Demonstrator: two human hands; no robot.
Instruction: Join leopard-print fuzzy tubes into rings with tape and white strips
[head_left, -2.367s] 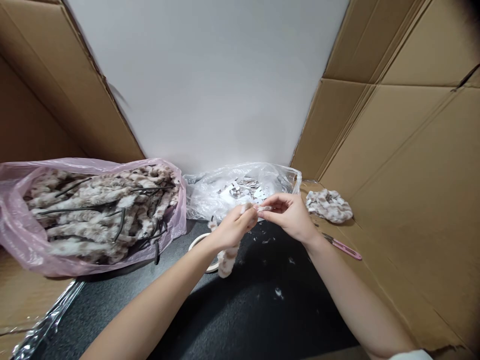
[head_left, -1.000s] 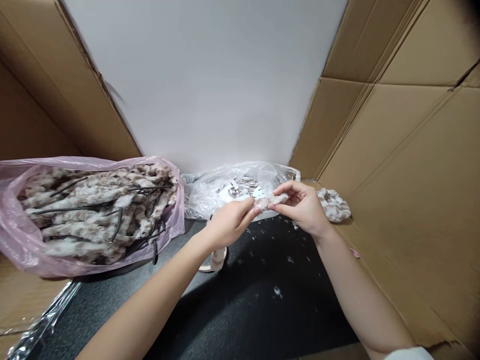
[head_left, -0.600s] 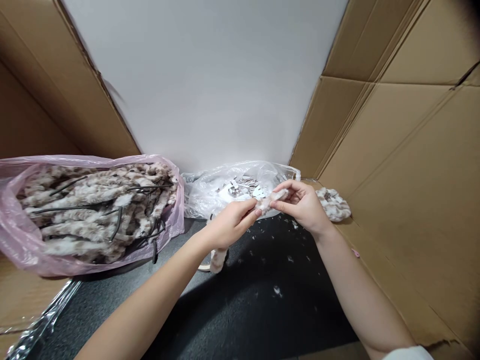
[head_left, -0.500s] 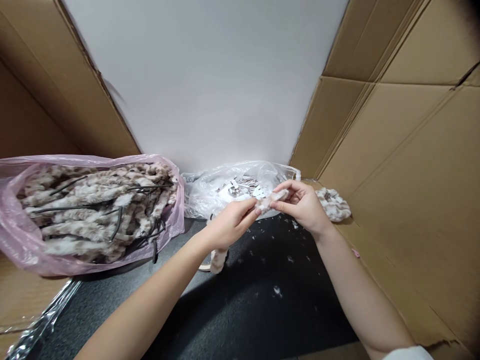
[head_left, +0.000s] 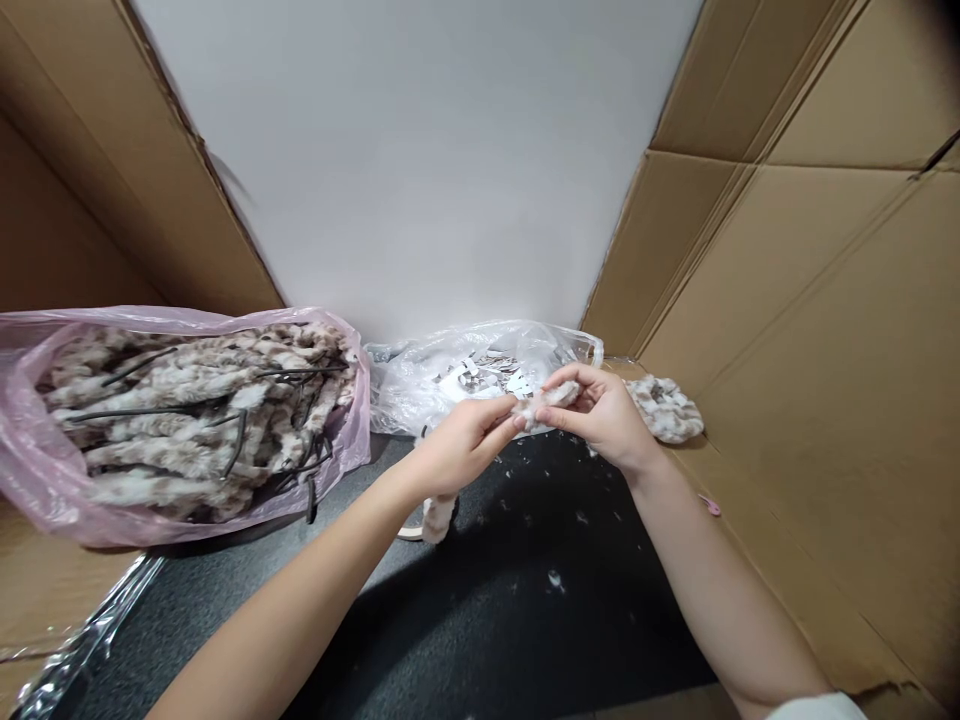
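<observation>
A furry white and brown strip (head_left: 559,397) is stretched between my two hands above the dark mat. My left hand (head_left: 465,445) is closed around it, and a furry end (head_left: 437,520) hangs below the palm. With thumb and fingers, my right hand (head_left: 606,415) pinches the strip's other end. Behind the hanging end, part of a pale ring (head_left: 409,534) shows, lying on the mat. To the left, a pink plastic bag (head_left: 45,480) holds many similar furry strips (head_left: 195,385) with black cords.
A clear plastic bag (head_left: 401,392) with white paper bits stands behind my hands. Another furry bundle (head_left: 671,410) lies at the right by the cardboard wall (head_left: 810,330). Fluff dots the dark mat (head_left: 517,590). A small pink object (head_left: 709,505) lies on the cardboard.
My right fingers have shifted slightly on the strip, and its end now bends further into that hand. My left hand has barely moved.
</observation>
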